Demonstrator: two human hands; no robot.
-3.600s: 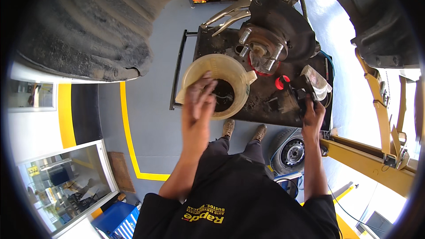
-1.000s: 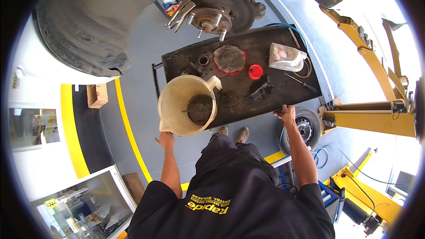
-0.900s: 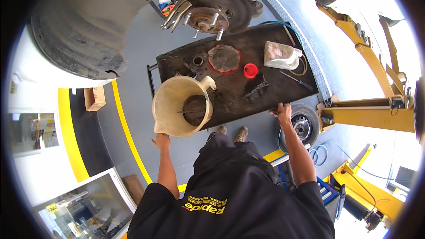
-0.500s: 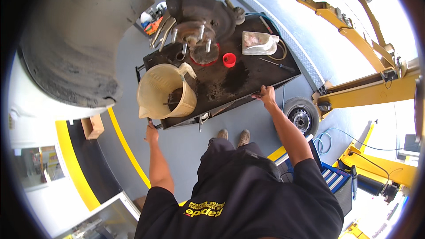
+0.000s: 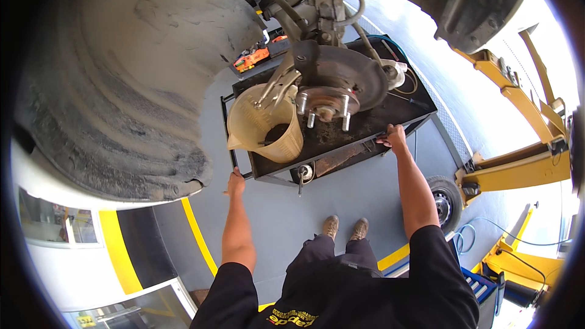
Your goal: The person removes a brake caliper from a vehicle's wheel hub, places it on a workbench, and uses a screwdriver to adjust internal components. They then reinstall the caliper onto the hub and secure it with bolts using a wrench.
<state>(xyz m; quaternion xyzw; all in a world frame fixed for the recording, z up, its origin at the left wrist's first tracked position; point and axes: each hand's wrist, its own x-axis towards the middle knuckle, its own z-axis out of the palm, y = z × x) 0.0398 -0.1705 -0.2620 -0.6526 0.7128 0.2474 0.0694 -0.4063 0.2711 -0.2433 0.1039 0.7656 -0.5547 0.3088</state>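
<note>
My left hand (image 5: pixel 235 183) is closed round the handle bar at the left end of a black workshop cart (image 5: pixel 407 107). My right hand (image 5: pixel 394 138) grips the cart's near edge, toward its right end. On the cart's left side stands a large translucent, yellowed plastic pitcher (image 5: pixel 288 148) with something dark in its bottom. A rusty wheel hub (image 5: pixel 326 108) with bare studs hangs above the cart and covers much of its top. Beside the hub, a metal pliers-like tool (image 5: pixel 281 85) overlaps the pitcher's rim.
A grey wheel-arch liner (image 5: pixel 122 85) fills the upper left, close to the cart. Yellow lift arms (image 5: pixel 512 167) reach in at the right. A wheel (image 5: pixel 443 204) lies on the floor there, near a blue hose (image 5: pixel 468 239). Orange tools (image 5: pixel 251 59) sit beyond the cart.
The cart has moved farther under the hub, with both hands still on it. A red cup and a white container on its top have become hidden or mostly hidden. My view has shifted.
</note>
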